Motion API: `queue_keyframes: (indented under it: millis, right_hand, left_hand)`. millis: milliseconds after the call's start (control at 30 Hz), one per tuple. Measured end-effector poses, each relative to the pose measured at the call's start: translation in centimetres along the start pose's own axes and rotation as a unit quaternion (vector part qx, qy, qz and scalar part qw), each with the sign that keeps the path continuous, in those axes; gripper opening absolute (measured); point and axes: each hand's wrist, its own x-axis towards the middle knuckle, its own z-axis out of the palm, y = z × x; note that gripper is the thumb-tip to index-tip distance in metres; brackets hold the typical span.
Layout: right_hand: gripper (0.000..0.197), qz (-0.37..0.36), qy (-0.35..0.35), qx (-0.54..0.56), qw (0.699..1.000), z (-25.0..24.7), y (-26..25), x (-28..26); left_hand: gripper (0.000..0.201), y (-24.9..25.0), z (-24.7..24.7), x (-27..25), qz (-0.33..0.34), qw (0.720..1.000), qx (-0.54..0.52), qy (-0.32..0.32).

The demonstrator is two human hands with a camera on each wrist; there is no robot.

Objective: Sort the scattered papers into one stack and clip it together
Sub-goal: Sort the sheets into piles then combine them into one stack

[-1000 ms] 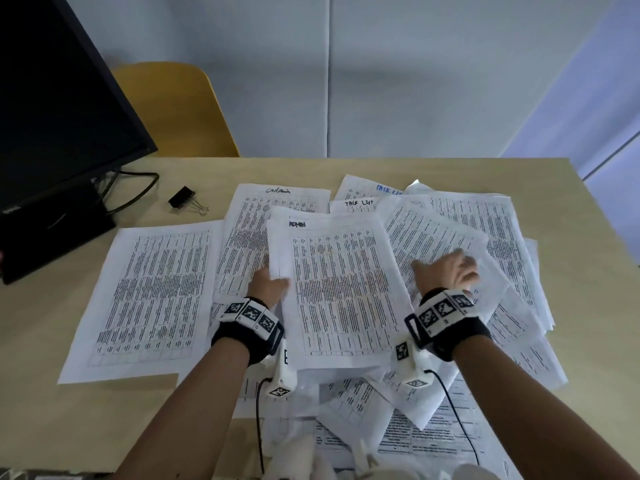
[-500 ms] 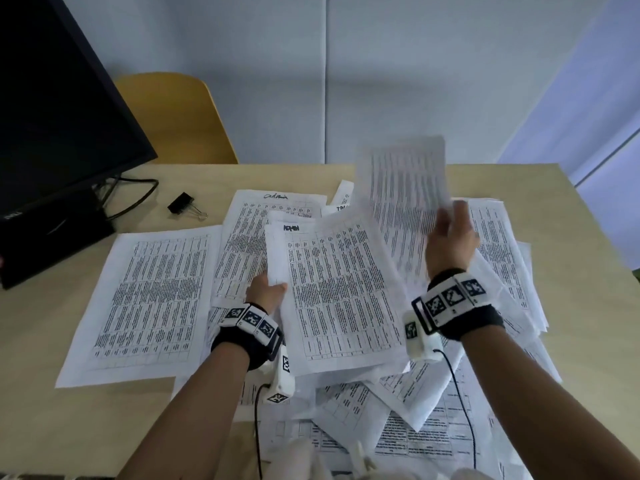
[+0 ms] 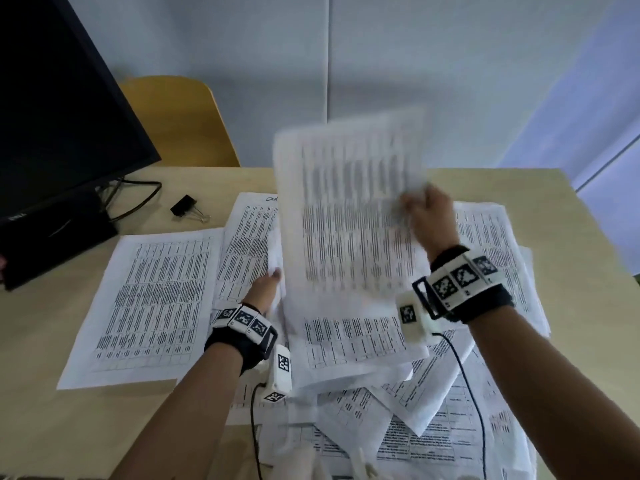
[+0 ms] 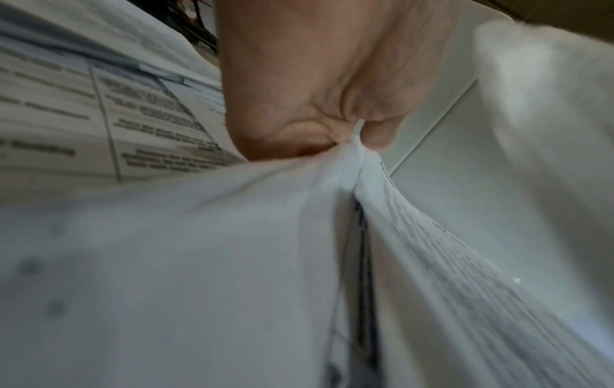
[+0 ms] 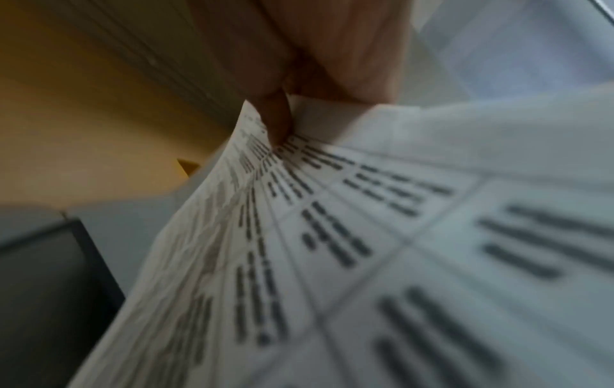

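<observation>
right hand [image 3: 424,216] pinches a sheet [image 3: 349,216], left hand [image 3: 266,289] pinches the stack [image 3: 356,344]; lay it flat on top, edges lined up, clip [image 3: 185,206] at 10 o'clock.

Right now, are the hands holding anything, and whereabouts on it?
Yes. The right hand pinches a raised printed sheet at its right edge. The left hand grips the gathered stack of papers at its left edge.
</observation>
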Motion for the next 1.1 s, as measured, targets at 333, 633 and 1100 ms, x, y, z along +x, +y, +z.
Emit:
queue_keyframes:
  millis: [333,633,1100]
  right_hand:
    - [0.030,0.189,-0.144,-0.123,0.963,3.6,7.9,-5.2]
    - [0.023,0.212,-0.081,0.107,0.968,1.3,2.7,-4.5]
    - [0.028,-0.005,-0.016,0.172,0.985,1.6,-2.1,-8.5]
  left_hand:
    - [0.050,-0.1,0.4,-1.0,0.074,0.995,-0.020,-0.067]
    - [0.027,5.2,-1.4,-4.8,0.272,0.943,-0.187,0.030]
    - [0.078,4.6,-2.6,-6.7,0.360,0.854,-0.375,-0.001]
